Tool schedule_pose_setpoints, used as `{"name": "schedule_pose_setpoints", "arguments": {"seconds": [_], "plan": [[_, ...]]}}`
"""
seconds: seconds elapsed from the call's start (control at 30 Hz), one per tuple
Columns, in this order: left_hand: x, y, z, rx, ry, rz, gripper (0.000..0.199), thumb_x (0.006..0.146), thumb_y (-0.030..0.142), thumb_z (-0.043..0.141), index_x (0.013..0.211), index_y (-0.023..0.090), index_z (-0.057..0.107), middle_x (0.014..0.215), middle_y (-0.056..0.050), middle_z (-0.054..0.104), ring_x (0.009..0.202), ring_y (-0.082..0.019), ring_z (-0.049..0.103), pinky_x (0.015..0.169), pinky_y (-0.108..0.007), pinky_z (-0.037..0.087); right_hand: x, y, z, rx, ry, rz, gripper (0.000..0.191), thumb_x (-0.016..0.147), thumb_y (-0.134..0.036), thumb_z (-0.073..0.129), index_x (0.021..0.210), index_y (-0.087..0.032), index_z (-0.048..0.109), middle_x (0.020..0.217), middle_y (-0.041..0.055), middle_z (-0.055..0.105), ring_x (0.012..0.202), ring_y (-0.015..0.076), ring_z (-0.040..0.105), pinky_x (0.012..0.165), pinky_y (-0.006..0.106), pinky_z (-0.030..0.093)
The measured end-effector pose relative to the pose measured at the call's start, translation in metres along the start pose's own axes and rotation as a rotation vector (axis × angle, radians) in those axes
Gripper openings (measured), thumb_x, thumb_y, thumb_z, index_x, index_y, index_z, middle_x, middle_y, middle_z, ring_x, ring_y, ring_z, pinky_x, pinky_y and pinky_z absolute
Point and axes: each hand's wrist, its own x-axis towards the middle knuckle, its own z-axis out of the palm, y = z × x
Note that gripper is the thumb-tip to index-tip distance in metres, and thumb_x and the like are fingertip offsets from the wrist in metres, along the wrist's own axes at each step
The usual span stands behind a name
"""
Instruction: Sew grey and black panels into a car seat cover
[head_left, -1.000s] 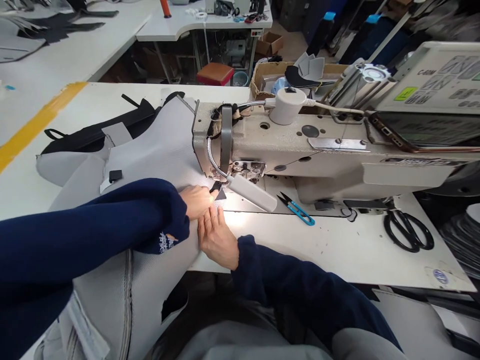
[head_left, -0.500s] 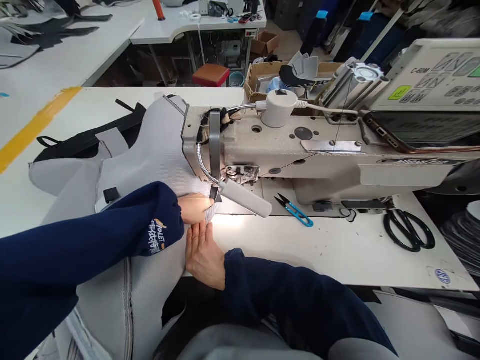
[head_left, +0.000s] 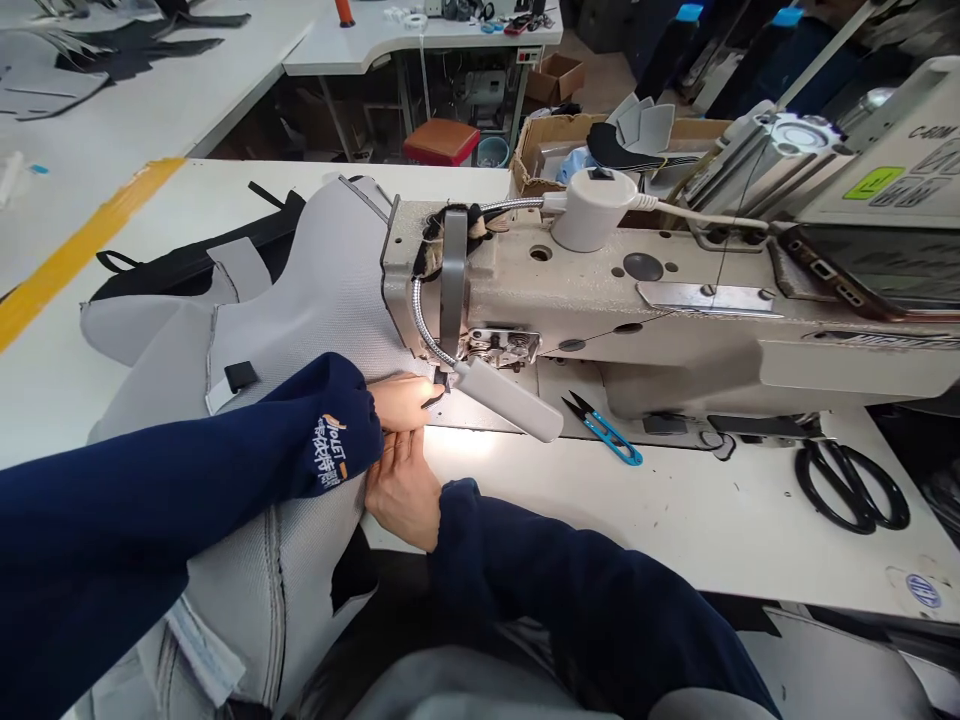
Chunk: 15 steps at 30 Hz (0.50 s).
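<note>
A large grey mesh fabric piece (head_left: pixel 330 260) with sewn seams lies across the table and runs under the head of the sewing machine (head_left: pixel 510 270). My left hand (head_left: pixel 405 402) is closed at the fabric's edge, with thumb and fingertips at a small black strip (head_left: pixel 440 382) close to the needle area. Just below it, my right hand (head_left: pixel 405 490) grips the edge of the same fabric; its fingertips are partly hidden beneath my left hand. The machine's grey lamp (head_left: pixel 510 398) shines beside both hands and blocks part of the needle area.
Blue thread snips (head_left: pixel 604 428) lie right of the lamp, and black-handled scissors (head_left: pixel 851 485) rest farther right. A black square tab (head_left: pixel 241 376) sits on the fabric. Behind the machine stands a cardboard box (head_left: pixel 532 150) with cut pieces. Yellow tape (head_left: pixel 97 240) marks the table at left.
The whole view has shifted, with the machine now farther right in it. My right hand has drawn slightly back and its fingers bend more. My left hand stays by the needle area.
</note>
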Motion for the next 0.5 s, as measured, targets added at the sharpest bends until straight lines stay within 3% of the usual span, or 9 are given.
{"name": "schedule_pose_setpoints", "arguments": {"seconds": [0.13, 0.33, 0.43, 0.5], "plan": [[0.004, -0.001, 0.000, -0.020, 0.001, -0.042, 0.028, 0.078, 0.014, 0.043, 0.100, 0.015, 0.061, 0.103, -0.010, 0.069, 0.101, -0.023, 0.064, 0.087, -0.030, 0.049, 0.005, 0.009, -0.003, 0.020, -0.016, -0.018, 0.040, 0.091, -0.008, 0.038, 0.117, 0.015, 0.057, 0.116, 0.0414, 0.057, 0.102, 0.0437, 0.062, 0.087, 0.076, 0.040], [0.004, 0.005, 0.006, -0.052, 0.101, -0.039, 0.031, 0.082, 0.019, 0.046, 0.108, 0.016, 0.061, 0.103, -0.009, 0.069, 0.101, -0.023, 0.064, 0.086, -0.030, 0.049, 0.003, 0.019, -0.004, 0.064, -0.009, -0.041, 0.039, 0.091, -0.011, 0.039, 0.117, 0.009, 0.059, 0.109, 0.0347, 0.062, 0.100, 0.0428, 0.060, 0.088, 0.078, 0.035], [-0.015, 0.008, -0.008, -0.045, 0.063, 0.008, 0.026, 0.086, 0.028, 0.049, 0.105, 0.018, 0.064, 0.100, -0.009, 0.070, 0.095, -0.023, 0.065, 0.082, -0.029, 0.049, -0.002, 0.019, -0.002, 0.093, 0.002, -0.043, 0.037, 0.088, -0.010, 0.042, 0.115, 0.007, 0.061, 0.108, 0.0347, 0.062, 0.102, 0.0427, 0.060, 0.089, 0.076, 0.037], [-0.036, -0.006, -0.026, -0.097, 0.002, 0.058, 0.028, 0.091, 0.036, 0.048, 0.106, 0.020, 0.065, 0.095, -0.005, 0.070, 0.087, -0.020, 0.065, 0.078, -0.026, 0.048, -0.006, 0.018, 0.001, 0.100, 0.020, -0.022, 0.041, 0.086, -0.012, 0.047, 0.120, 0.009, 0.058, 0.116, 0.0367, 0.059, 0.110, 0.0444, 0.057, 0.094, 0.073, 0.038]]}}
